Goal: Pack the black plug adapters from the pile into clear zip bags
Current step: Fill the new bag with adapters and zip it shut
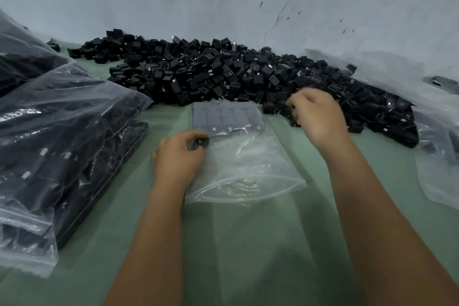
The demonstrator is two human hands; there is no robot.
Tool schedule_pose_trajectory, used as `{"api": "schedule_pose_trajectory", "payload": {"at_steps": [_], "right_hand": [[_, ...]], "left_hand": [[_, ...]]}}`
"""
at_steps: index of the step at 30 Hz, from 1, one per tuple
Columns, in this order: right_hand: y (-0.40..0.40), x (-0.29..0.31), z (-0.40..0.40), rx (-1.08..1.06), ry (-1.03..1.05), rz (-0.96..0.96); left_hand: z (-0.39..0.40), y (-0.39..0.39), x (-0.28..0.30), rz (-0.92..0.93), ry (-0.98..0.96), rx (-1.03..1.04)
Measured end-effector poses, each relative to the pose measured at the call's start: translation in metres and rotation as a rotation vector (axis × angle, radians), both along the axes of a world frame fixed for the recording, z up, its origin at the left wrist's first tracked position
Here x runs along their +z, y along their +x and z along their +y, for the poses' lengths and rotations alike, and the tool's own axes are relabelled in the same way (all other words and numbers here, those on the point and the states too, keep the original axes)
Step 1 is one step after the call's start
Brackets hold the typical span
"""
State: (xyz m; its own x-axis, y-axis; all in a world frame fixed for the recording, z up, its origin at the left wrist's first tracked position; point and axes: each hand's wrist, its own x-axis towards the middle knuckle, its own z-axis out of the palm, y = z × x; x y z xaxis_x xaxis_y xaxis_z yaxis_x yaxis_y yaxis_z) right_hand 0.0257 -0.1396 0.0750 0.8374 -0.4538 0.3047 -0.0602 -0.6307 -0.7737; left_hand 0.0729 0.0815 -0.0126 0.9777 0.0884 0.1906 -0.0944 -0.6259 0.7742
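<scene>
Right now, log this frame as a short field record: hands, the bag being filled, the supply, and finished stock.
left hand: grips a black adapter at the left edge of the open zip bag
right hand: fingers curled into the near edge of the pile; blurred, grasp unclear
bag contents: adapters in neat rows at the far end, near half unfilled
filled bags: stacked at left
surface: green table
spare clear plastic: at right
</scene>
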Motion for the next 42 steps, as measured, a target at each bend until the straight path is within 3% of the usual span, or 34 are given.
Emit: {"api": "schedule_pose_trajectory", "payload": {"at_steps": [6,14,19,26,28,29,31,33,36,40,42], "right_hand": [[0.037,-0.078,-0.050,-0.084,0.011,0.253],[0.048,-0.093,-0.049,-0.127,-0.326,0.393],[0.040,-0.098,-0.049,-0.144,-0.047,0.112],[0.015,-0.091,-0.036,-0.294,0.298,-0.216],[0.005,-0.089,-0.029,-0.351,0.374,-0.329],[0.000,-0.087,-0.025,-0.381,0.407,-0.386],[-0.011,-0.083,-0.015,-0.428,0.428,-0.481],[-0.022,-0.081,-0.004,-0.447,0.377,-0.533],[-0.036,-0.082,0.015,-0.399,0.130,-0.585],[-0.052,-0.084,0.047,-0.109,-0.252,-0.674],[-0.058,-0.086,0.065,0.107,-0.319,-0.676]], "left_hand": [[0.000,0.002,-0.001,0.001,-0.022,0.005],[0.000,0.004,-0.002,-0.014,0.004,-0.048],[0.001,0.006,-0.001,0.028,0.143,-0.099],[0.000,0.001,0.003,-0.047,0.149,-0.096],[-0.002,-0.004,0.007,-0.162,0.018,-0.168],[-0.004,-0.008,0.009,-0.172,-0.140,-0.256],[-0.006,-0.017,0.019,-0.054,-0.460,-0.496],[-0.008,-0.025,0.025,0.075,-0.507,-0.742],[-0.013,-0.028,0.025,0.203,-0.265,-0.955],[-0.017,-0.028,0.022,0.221,-0.123,-0.942],[-0.016,-0.028,0.023,0.148,-0.127,-0.855]]}}
